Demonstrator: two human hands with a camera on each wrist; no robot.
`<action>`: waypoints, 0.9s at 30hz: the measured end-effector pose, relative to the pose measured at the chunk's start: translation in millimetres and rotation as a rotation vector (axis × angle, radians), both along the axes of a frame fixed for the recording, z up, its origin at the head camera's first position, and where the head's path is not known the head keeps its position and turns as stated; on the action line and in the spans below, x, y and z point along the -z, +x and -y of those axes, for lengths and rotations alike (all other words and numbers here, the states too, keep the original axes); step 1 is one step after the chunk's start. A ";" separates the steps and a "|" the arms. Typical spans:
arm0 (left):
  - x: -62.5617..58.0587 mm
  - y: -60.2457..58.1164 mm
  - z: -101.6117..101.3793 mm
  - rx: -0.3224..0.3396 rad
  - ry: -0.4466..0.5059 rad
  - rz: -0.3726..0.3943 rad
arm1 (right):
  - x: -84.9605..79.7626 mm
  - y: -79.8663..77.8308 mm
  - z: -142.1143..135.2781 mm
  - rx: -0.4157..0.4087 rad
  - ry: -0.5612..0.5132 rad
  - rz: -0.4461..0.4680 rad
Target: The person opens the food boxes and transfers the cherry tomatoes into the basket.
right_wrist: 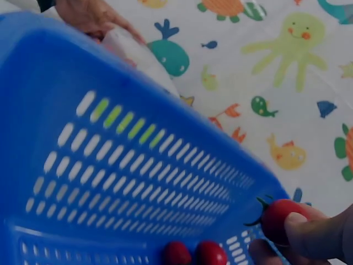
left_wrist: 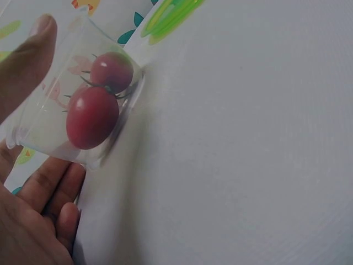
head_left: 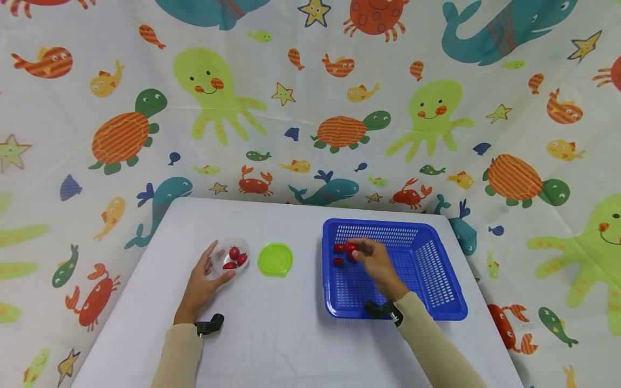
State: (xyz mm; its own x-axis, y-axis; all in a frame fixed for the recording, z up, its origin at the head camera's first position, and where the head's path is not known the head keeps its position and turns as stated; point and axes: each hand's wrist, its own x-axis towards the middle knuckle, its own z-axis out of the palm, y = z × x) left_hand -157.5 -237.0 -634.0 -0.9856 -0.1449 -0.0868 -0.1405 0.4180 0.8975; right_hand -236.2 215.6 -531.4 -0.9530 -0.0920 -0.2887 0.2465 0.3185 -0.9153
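My left hand (head_left: pixel 200 283) curves round a small clear plastic cup (left_wrist: pixel 49 130), thumb on one side and fingers on the other. Inside the cup lie several cherry tomatoes (left_wrist: pixel 92 117) with green stems. Over the blue basket (head_left: pixel 439 253), my right hand (head_left: pixel 381 269) pinches a red cherry tomato (right_wrist: pixel 280 220) between thumb and fingers, its green stem pointing away from the hand. More cherry tomatoes (head_left: pixel 338 262) rest on the basket floor below and beside that hand, partly hidden by it in the head view.
A round lime-green lid (head_left: pixel 275 260) lies flat between the cup and the basket. The white table (head_left: pixel 271 334) meets a patterned sea-animal cloth (head_left: pixel 291 183) at its back and sides. The basket stands near the table's right edge.
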 end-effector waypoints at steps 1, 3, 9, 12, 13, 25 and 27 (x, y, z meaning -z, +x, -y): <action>-0.1 0.1 -0.2 0.001 -0.001 0.000 | 1.1 -0.6 -2.1 -0.011 0.008 0.007; -0.5 0.3 -0.5 0.000 -0.003 0.000 | 2.9 -1.6 -6.3 -0.029 0.022 0.025; -0.8 0.5 -1.4 -0.002 -0.006 -0.005 | 10.1 -3.1 -16.9 -0.064 0.078 0.041; 0.9 0.8 -1.8 -0.002 -0.002 -0.007 | 12.7 -4.7 -21.3 -0.078 0.094 0.046; 1.4 1.1 -2.0 -0.002 -0.001 -0.009 | 13.4 -5.4 -22.8 -0.084 0.098 0.048; 3.2 1.8 -2.3 -0.009 -0.007 0.000 | 23.2 -19.3 -35.7 -0.149 0.202 0.061; 3.2 2.2 -2.7 -0.011 -0.009 0.000 | 25.2 -21.4 -37.1 -0.153 0.221 0.066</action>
State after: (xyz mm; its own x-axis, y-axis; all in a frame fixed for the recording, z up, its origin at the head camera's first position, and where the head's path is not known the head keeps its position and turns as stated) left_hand -155.3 -234.3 -637.1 -0.9840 -0.1562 -0.0858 -0.1453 0.4242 0.8938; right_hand -257.7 252.7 -556.6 -0.9111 -0.1616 -0.3793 0.2372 0.5471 -0.8028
